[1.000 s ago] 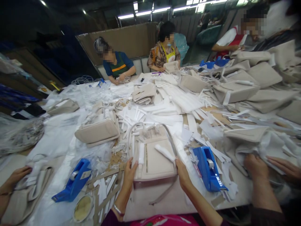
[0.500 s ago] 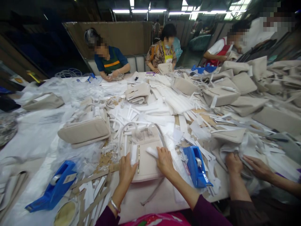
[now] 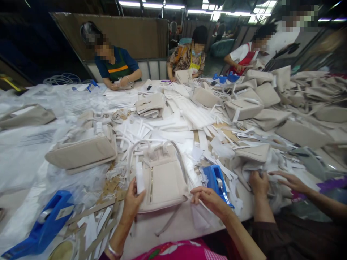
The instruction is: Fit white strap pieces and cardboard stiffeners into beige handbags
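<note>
A beige handbag [image 3: 165,180] lies in front of me, with a gold zipper on its front and its strap looped at the top. My left hand [image 3: 132,200] grips its lower left edge, thumb on the front, beside a white wrapped piece [image 3: 140,177] along that side. At the lower right corner hovers my right hand [image 3: 210,202], fingers loosely bent and apart, with nothing visible in them. Whether its fingertips touch the bag I cannot tell. Below that hand, a translucent white sheet [image 3: 200,216] rests at the table edge.
Blue tape dispensers stand left [image 3: 40,224] and right [image 3: 217,182]. Another beige bag [image 3: 84,153] lies at left, with white paper scraps [image 3: 173,137] beyond mine. A co-worker's hands [image 3: 260,184] handle a bag at right. More bags [image 3: 244,108] are piled behind; several people work across the table.
My right hand has let go of the white strip on the bag's right side and moved off to the right. That strip no longer shows there. The view has shifted slightly right.
</note>
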Motion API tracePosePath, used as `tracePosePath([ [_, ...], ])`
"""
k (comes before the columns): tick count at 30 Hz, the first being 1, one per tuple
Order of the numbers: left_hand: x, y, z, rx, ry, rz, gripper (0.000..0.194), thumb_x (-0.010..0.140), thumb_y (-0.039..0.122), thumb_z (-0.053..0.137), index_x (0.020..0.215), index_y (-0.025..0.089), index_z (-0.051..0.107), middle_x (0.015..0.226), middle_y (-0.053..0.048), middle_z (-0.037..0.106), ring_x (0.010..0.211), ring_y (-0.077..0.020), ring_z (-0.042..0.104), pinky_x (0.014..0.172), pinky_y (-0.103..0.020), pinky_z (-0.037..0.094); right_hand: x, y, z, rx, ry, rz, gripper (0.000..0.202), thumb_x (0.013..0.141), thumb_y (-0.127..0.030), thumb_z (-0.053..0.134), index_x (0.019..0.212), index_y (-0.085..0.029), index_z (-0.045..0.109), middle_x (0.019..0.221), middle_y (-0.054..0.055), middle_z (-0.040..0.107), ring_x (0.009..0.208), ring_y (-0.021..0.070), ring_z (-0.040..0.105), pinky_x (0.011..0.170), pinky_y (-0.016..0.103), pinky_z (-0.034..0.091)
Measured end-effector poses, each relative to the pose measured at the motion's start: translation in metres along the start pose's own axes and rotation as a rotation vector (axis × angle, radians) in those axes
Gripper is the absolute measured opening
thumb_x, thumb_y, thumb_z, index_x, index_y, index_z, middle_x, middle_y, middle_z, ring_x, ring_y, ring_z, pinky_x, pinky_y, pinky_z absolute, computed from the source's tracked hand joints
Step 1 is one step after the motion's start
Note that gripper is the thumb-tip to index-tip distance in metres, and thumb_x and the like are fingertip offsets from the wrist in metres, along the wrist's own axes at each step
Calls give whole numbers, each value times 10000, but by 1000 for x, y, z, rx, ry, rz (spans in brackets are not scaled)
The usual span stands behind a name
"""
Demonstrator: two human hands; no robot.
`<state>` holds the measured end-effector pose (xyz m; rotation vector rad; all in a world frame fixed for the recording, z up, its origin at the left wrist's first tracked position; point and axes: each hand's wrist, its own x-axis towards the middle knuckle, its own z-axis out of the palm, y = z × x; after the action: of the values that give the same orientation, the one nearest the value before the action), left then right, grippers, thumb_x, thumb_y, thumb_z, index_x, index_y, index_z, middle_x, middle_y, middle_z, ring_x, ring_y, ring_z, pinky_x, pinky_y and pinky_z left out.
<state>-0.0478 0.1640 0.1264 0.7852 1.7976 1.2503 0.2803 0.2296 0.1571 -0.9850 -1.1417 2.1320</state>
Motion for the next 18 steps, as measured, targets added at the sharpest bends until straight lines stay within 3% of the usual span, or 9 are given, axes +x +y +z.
tracePosePath([
  [3,-8,11,-13,-346,-111,-69,454,735,512,586,1005,151,638,941,-72,640,899,-214,583,815,-337,461,20,16,0,-135,140,29,309,772,-387,613,974,-153,630,564,-37,521,548,115,510,672,294,420],
  [6,-9,18,-26,-376,-239,-132,567,799,616,406,557,145,609,599,-44,560,645,-184,560,655,-332,464,50,29,-1,-177,306,16,313,734,-360,602,976,-161,609,570,-64,472,467,77,413,532,237,362],
  [8,-1,17,-31,-154,-282,-147,518,787,591,444,581,148,615,520,-7,492,547,-160,514,586,-310,437,72,34,-2,-206,360,17,348,682,-346,609,973,-157,617,619,-45,516,495,91,440,509,234,361],
  [10,17,10,-29,154,-178,-71,424,722,547,550,794,144,660,593,-1,529,570,-160,513,601,-301,436,95,33,-2,-235,336,21,341,651,-338,609,931,-144,643,696,-4,595,590,124,514,562,252,407],
  [13,54,-4,-18,538,-6,83,544,650,511,599,1025,118,611,830,-59,587,722,-195,549,730,-331,453,119,24,5,-161,196,88,311,646,-323,608,886,-137,671,806,44,676,757,176,596,719,300,459],
  [16,90,-15,-2,721,-43,33,535,670,514,558,1006,98,591,888,-95,602,830,-230,574,783,-336,440,116,12,15,-22,128,203,298,645,-309,628,884,-138,681,848,85,703,825,224,632,789,358,479],
  [18,108,-20,8,768,-79,-18,479,684,518,540,920,105,595,836,-94,617,829,-246,584,760,-335,434,98,6,19,68,151,158,302,692,-335,615,925,-156,681,965,104,698,937,239,622,853,370,472],
])
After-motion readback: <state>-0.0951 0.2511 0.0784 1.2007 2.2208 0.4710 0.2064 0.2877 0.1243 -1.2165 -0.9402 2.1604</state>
